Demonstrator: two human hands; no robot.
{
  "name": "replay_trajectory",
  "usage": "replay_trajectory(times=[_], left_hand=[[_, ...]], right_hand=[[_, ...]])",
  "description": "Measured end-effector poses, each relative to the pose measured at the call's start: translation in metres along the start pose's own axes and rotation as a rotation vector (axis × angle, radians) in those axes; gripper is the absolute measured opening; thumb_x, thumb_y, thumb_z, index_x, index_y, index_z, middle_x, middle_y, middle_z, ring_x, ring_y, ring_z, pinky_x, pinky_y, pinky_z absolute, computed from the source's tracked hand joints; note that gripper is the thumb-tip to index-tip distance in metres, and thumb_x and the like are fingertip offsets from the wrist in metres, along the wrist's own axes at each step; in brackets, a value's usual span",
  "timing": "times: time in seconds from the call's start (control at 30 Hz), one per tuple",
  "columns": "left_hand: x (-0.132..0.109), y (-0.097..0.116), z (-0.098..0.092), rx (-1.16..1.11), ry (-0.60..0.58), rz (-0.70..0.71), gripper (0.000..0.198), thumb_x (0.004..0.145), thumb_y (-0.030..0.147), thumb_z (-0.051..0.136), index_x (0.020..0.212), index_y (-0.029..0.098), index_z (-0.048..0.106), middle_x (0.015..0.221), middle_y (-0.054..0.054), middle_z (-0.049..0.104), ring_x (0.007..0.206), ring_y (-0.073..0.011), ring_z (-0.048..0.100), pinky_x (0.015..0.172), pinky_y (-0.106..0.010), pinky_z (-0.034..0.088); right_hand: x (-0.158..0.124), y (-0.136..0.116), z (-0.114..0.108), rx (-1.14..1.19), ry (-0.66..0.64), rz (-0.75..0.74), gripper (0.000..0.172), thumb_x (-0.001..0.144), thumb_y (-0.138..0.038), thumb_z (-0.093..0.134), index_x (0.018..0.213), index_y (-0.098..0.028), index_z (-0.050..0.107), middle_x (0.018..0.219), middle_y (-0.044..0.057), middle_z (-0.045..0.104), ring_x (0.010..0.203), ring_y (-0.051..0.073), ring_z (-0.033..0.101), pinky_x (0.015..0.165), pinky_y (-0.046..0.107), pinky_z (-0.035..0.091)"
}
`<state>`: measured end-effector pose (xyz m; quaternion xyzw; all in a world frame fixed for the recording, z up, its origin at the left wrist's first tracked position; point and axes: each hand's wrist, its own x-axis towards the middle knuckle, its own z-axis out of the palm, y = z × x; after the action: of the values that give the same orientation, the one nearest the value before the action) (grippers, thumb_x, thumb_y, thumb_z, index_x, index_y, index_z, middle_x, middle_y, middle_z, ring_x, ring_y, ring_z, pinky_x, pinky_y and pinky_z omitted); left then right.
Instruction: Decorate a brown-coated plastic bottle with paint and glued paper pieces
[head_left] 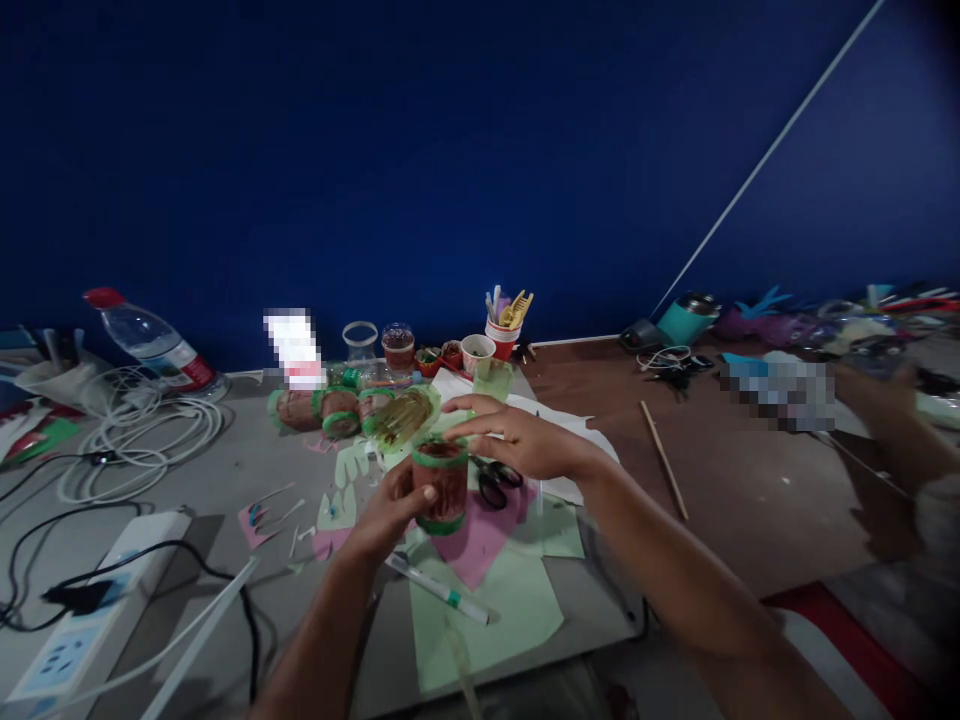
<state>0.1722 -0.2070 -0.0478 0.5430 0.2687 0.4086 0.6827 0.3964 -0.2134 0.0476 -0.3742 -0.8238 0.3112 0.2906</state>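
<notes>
My left hand (391,508) is wrapped round the side of a brown cup (442,488) with green bands at its rim and base, held upright over the paper. My right hand (521,438) reaches across from the right with its fingers stretched out flat, close to the cup's rim; whether a fingertip touches it I cannot tell. Just behind the cup lies a clear greenish piece smeared with brown (401,420). Under my right hand are black-handled scissors (496,486), partly covered. A white marker (442,592) rests on pale green paper (491,635) in front.
Similar brown-and-green cups (340,411) stand behind to the left. Paper cups (478,355) hold tools at the back. A water bottle (161,350), coiled white cable (139,450) and power strip (97,610) occupy the left. A wooden stick (664,462) lies right; another person's arm (892,425) is beyond it.
</notes>
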Motion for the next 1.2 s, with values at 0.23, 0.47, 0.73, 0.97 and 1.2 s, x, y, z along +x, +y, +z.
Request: replay_trajectory(times=[0.23, 0.47, 0.73, 0.97, 1.2], left_hand=[[0.001, 0.003, -0.007, -0.209, 0.157, 0.042, 0.047, 0.064, 0.048, 0.077, 0.099, 0.018, 0.07, 0.098, -0.011, 0.073, 0.092, -0.0299, 0.068, 0.083, -0.045, 0.053], [-0.006, 0.032, -0.031, -0.307, 0.312, 0.327, 0.06, 0.067, 0.065, 0.061, 0.113, 0.027, 0.065, 0.115, -0.007, 0.068, 0.115, -0.0335, 0.057, 0.095, -0.052, 0.048], [-0.005, 0.027, -0.035, -0.302, 0.277, 0.318, 0.056, 0.069, 0.066, 0.058, 0.111, 0.03, 0.066, 0.116, -0.006, 0.068, 0.124, -0.0346, 0.05, 0.1, -0.056, 0.042], [-0.005, 0.026, -0.03, -0.417, 0.259, 0.235, 0.062, 0.063, 0.06, 0.07, 0.115, 0.028, 0.065, 0.12, -0.007, 0.067, 0.126, -0.0359, 0.049, 0.105, -0.054, 0.037], [-0.005, 0.029, -0.028, -0.5, 0.293, 0.197, 0.064, 0.059, 0.056, 0.075, 0.115, 0.027, 0.065, 0.114, -0.006, 0.071, 0.121, -0.0344, 0.054, 0.104, -0.051, 0.041]], right_hand=[[-0.014, 0.025, 0.003, 0.613, 0.559, 0.214, 0.028, 0.086, -0.033, 0.05, 0.106, -0.019, 0.064, 0.091, 0.007, 0.07, 0.095, 0.022, 0.065, 0.093, 0.042, 0.046], [-0.007, 0.021, 0.048, 0.395, 0.138, 0.383, 0.026, 0.086, -0.035, 0.051, 0.092, -0.015, 0.068, 0.081, 0.007, 0.071, 0.078, 0.019, 0.065, 0.075, 0.032, 0.049], [0.014, 0.019, 0.121, -0.592, -0.198, -0.01, 0.015, 0.081, -0.023, 0.057, 0.088, -0.016, 0.068, 0.097, 0.012, 0.063, 0.092, 0.025, 0.055, 0.077, 0.037, 0.043], [0.023, 0.026, 0.132, -0.726, -0.334, -0.064, 0.019, 0.066, -0.019, 0.068, 0.084, -0.016, 0.063, 0.095, 0.009, 0.059, 0.088, 0.024, 0.053, 0.072, 0.034, 0.043], [0.004, 0.023, 0.107, -0.483, 0.109, -0.018, 0.014, 0.086, -0.017, 0.05, 0.08, -0.016, 0.063, 0.089, 0.008, 0.059, 0.074, 0.018, 0.056, 0.07, 0.032, 0.048]])
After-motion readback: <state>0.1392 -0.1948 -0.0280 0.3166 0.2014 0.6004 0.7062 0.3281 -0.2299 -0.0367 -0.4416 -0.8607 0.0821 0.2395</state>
